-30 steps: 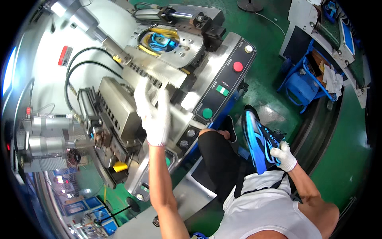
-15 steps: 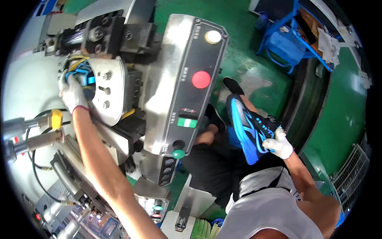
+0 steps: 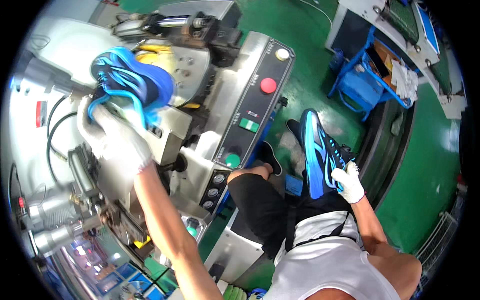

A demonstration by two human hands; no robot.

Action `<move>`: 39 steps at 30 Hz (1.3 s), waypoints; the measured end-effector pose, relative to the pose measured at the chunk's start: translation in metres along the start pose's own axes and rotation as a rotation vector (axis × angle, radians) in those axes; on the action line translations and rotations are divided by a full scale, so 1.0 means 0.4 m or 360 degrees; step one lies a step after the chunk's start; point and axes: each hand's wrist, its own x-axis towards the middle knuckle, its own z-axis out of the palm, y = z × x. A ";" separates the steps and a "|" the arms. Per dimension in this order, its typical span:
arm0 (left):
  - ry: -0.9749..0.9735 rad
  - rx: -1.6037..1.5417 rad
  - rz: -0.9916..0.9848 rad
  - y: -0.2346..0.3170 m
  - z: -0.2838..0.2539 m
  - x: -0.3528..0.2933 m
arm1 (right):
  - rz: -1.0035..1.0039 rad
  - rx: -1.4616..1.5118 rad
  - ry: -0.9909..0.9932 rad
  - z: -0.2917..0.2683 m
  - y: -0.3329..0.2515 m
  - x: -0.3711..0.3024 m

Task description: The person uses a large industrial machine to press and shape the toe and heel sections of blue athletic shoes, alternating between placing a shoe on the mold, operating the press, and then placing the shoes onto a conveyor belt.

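My gloved left hand is closed on the collar end of a blue and black sneaker, slightly blurred by motion. That shoe is over the metal fixture of the machine, beside yellow pads. A light blue loop at its opening runs next to my fingers. Over my lap, my gloved right hand grips a second sneaker by its heel end, with its toe pointing away from me. Its bright blue sole faces left, and its laces face right.
A slanted control panel with red, white and green buttons stands between the two shoes. Black hoses and metal cylinders lie left. A blue chair holding a white cloth stands far right on the green floor.
My left hand has come nearer and now holds a sneaker over the fixture, where it was reaching in before. My view has shifted. The right hand keeps its sneaker, now more upright.
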 end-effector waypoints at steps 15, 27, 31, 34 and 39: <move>-0.1491 0.0013 -0.0446 0.116 -0.710 -0.843 | -0.1498 -0.0742 -0.0575 0.665 -0.646 0.141; -0.1287 -0.0244 -0.0800 0.035 -0.721 -0.831 | -0.2425 -0.2473 -0.0339 1.482 -0.710 0.375; -0.1286 -0.0208 -0.0882 0.031 -0.715 -0.842 | -0.2380 -0.2396 -0.0449 1.485 -0.662 0.447; -0.1279 -0.0261 -0.0865 0.027 -0.711 -0.848 | -0.2169 -0.2158 -0.0321 1.422 -0.650 0.505; -0.1282 -0.0252 -0.0817 0.025 -0.713 -0.855 | -0.2042 -0.2443 -0.0446 1.430 -0.686 0.471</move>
